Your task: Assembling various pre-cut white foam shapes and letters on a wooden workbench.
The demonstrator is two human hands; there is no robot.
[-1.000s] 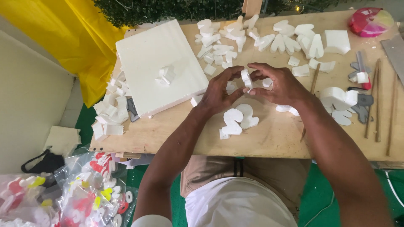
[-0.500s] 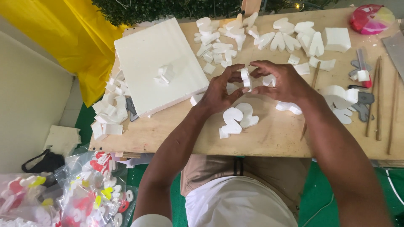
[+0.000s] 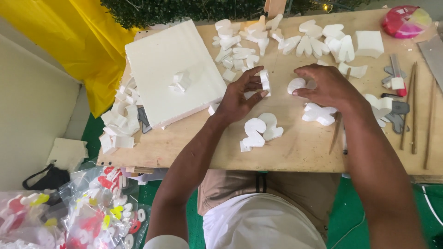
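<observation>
- I see my left hand (image 3: 240, 94) pinching a small white foam piece (image 3: 265, 82) upright between thumb and fingertips, just above the wooden surface (image 3: 295, 147).
- My right hand (image 3: 325, 85) rests with fingers curled over a rounded foam cutout (image 3: 295, 85); it touches the piece, but I cannot tell whether it truly grips it.
- Just nearer to me than the left hand lie three curved foam shapes (image 3: 259, 129), clustered and touching.
- Just below the right hand sits a lobed foam cutout (image 3: 318, 114); a thin wooden stick (image 3: 336, 133) lies beside it.
- Left of the left hand is a thick white foam slab (image 3: 161, 87) with a few small foam offcuts (image 3: 180, 80) on top.
- Beyond both hands, many foam cutouts (image 3: 318, 44) are scattered along the far edge.
</observation>
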